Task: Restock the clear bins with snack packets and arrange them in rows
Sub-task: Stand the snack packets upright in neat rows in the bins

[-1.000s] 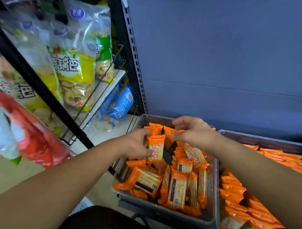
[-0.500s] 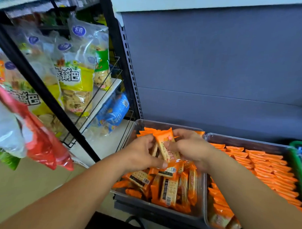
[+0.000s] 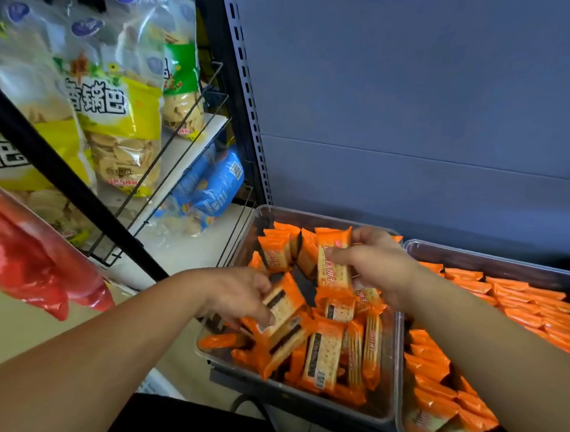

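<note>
Snack packets (image 3: 320, 356) in orange wrappers fill two clear bins, too many to count. The left bin (image 3: 303, 400), under your hands, holds them in a loose heap, some on edge and some lying flat. The right bin (image 3: 489, 257), just beside the left bin, holds them in neat overlapping rows.

You hold two packets, one in each hand, and your hands are apart. Your left hand (image 3: 239, 295) is over the left bin's near-left part, fingers curled round a tilted packet (image 3: 283, 304). Your right hand (image 3: 379, 264) is over its far half, pinching an upright packet (image 3: 335, 266).

Left of the left bin, a wire shelf (image 3: 189, 148) carries at least three large cracker bags (image 3: 119, 122) and one blue bag (image 3: 213, 184).
</note>
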